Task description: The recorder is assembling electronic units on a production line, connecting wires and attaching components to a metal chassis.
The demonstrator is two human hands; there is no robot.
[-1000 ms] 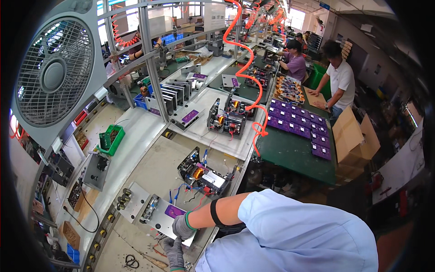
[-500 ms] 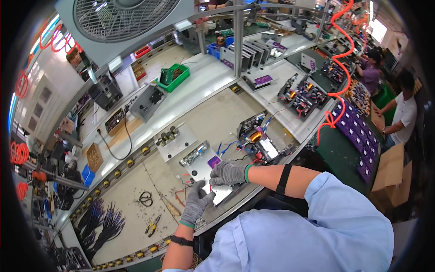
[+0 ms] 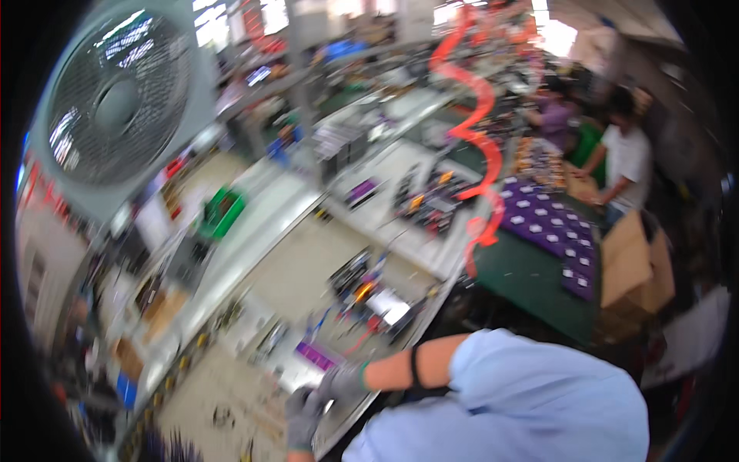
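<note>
Motion blurs the whole head view. My left hand, in a grey glove, is at the near-left edge of a silvery metal panel. Close to its right, my gloved right hand lies over the panel's near right part. Both hands look closed, their fingertips meeting near the panel; what they hold is too blurred to make out. A purple circuit board lies on the panel beyond my right hand. Farther right rests an opened electronic assembly with a copper-coloured coil, dark boards and blue and red wires.
Another metal panel lies to the left. At the far side are a green bin and a large fan. An orange coiled hose hangs at the right, by purple boards, a cardboard box and a co-worker.
The view has swung to the right, so the bench and my hands appear farther left and lower. Both hands stay at the metal panel, close together.
</note>
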